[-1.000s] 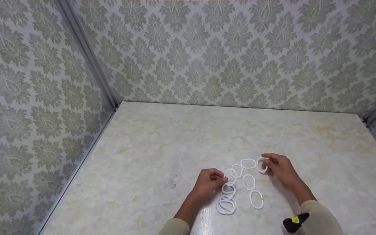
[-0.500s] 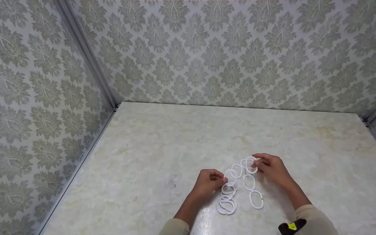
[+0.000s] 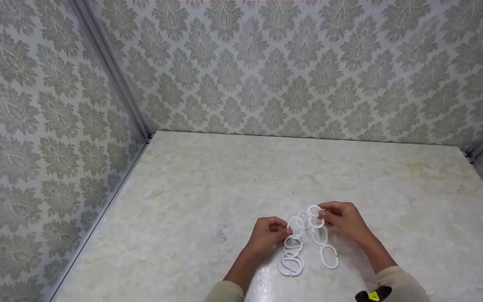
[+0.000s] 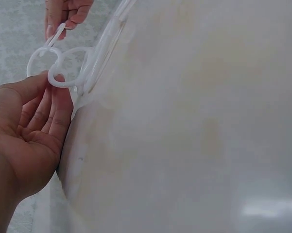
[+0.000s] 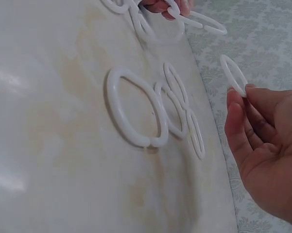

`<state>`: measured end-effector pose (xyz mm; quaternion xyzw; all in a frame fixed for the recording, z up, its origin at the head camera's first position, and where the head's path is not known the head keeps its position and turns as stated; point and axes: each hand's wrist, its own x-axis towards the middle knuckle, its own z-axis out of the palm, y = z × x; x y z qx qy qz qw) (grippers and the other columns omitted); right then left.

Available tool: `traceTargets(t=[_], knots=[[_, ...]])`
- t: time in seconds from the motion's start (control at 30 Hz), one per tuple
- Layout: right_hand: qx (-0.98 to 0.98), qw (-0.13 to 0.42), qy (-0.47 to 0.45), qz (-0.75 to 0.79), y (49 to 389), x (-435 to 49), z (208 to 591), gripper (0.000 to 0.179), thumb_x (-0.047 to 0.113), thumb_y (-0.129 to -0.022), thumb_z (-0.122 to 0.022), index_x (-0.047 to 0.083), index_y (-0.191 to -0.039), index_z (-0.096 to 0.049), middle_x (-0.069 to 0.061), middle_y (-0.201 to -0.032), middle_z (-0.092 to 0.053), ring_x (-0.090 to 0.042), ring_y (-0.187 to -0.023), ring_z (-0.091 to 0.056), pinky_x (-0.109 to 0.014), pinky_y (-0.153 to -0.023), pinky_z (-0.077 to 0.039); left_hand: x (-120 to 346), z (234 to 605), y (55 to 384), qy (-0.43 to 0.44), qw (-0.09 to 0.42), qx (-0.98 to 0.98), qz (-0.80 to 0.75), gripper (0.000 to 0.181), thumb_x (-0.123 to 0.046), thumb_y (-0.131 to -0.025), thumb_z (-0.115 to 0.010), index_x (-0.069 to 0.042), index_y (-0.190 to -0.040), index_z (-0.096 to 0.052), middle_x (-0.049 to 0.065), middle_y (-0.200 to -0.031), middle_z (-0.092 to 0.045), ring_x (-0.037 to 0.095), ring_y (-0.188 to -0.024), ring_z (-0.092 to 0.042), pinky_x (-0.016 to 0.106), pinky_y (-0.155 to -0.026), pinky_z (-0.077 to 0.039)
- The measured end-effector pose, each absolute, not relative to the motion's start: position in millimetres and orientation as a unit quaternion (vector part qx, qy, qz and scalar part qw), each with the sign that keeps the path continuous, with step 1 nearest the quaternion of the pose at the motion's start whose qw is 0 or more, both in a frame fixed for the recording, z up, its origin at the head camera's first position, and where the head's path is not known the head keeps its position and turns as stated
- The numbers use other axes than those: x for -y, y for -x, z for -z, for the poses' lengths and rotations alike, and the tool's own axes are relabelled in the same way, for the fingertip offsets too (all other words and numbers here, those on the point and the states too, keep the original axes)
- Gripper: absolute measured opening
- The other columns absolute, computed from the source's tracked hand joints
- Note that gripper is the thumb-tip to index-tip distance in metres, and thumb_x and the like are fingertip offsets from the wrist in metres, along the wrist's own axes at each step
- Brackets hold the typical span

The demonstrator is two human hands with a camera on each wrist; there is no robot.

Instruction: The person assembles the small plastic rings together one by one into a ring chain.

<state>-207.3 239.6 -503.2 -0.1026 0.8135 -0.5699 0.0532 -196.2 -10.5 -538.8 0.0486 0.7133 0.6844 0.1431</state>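
My left hand [image 3: 266, 233] pinches a white plastic C-ring [image 4: 63, 85] between thumb and fingertips. That ring is part of a chain [image 3: 285, 244] of several similar rings, whose lower end lies bunched on the table below my fingers. To the right, my right hand [image 3: 344, 216] pinches another white C-ring [image 5: 226, 69] by its edge, tilted up above the table. In the head view this held ring overlaps the upper end of the chain. Nearer me, two more rings lie flat, an upper one [image 3: 313, 235] and a lower one [image 3: 322, 256] with their ends close together.
The pale marbled table [image 3: 208, 176] runs back to a wall [image 3: 275, 84] with leaf-patterned paper. A faint outlined shape [image 3: 220, 233] shows on the table left of my left hand. A metal post [image 3: 115, 71] stands at the left corner.
My right hand has moved left with its ring, from beside a flat-lying ring to over the chain's upper end. My left hand stays in place.
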Motion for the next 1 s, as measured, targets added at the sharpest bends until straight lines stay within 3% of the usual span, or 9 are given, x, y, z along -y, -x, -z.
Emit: traceTargets(t=[0.13, 0.27, 0.47, 0.73, 1.0], knots=[[-0.809, 0.066, 0.097, 0.576, 205, -237, 503, 0.033, 0.004, -0.098, -0.063, -0.018, -0.124, -0.061, -0.018, -0.094, -0.073, 0.001, -0.072, -0.064, -0.019, -0.067, -0.057, 10, 541, 197, -0.055, 0.141, -0.704, -0.694, 0.018, 0.001, -0.089, -0.071, 0.006, -0.106, -0.07, 0.009, -0.086, -0.075, 0.007, -0.075, -0.067, 0.021, -0.07, -0.057], [-0.806, 0.079, 0.086, 0.58, 203, -233, 503, 0.034, 0.006, -0.098, -0.064, -0.015, -0.125, -0.062, -0.007, -0.087, -0.071, -0.001, -0.071, -0.063, -0.019, -0.066, -0.056, 9, 540, 197, -0.038, 0.137, -0.701, -0.699, 0.013, 0.0, -0.088, -0.073, 0.007, -0.099, -0.07, -0.001, -0.076, -0.068, 0.006, -0.07, -0.065, 0.02, -0.066, -0.055], [-0.793, 0.098, 0.087, 0.595, 202, -230, 505, 0.036, 0.004, -0.098, -0.063, -0.018, -0.126, -0.059, 0.003, -0.082, -0.069, 0.0, -0.069, -0.062, -0.018, -0.065, -0.056, 7, 539, 197, -0.017, 0.131, -0.699, -0.703, 0.01, 0.001, -0.087, -0.074, 0.006, -0.092, -0.067, 0.0, -0.074, -0.068, 0.007, -0.07, -0.064, 0.02, -0.065, -0.055], [-0.775, 0.13, 0.064, 0.615, 201, -225, 508, 0.039, 0.005, -0.099, -0.06, -0.02, -0.128, -0.055, 0.011, -0.079, -0.069, 0.001, -0.068, -0.062, -0.017, -0.065, -0.055, 7, 538, 195, -0.012, 0.127, -0.701, -0.701, 0.01, 0.0, -0.087, -0.076, 0.002, -0.085, -0.066, 0.0, -0.072, -0.067, 0.007, -0.068, -0.065, 0.02, -0.063, -0.055], [-0.769, 0.133, 0.077, 0.62, 198, -217, 518, 0.039, 0.005, -0.097, -0.062, -0.02, -0.126, -0.057, 0.008, -0.075, -0.068, 0.0, -0.065, -0.059, -0.017, -0.061, -0.051, 6, 538, 195, -0.031, 0.132, -0.71, -0.69, 0.01, 0.0, -0.086, -0.077, 0.003, -0.084, -0.067, -0.001, -0.069, -0.066, 0.008, -0.067, -0.065, 0.02, -0.063, -0.054]])
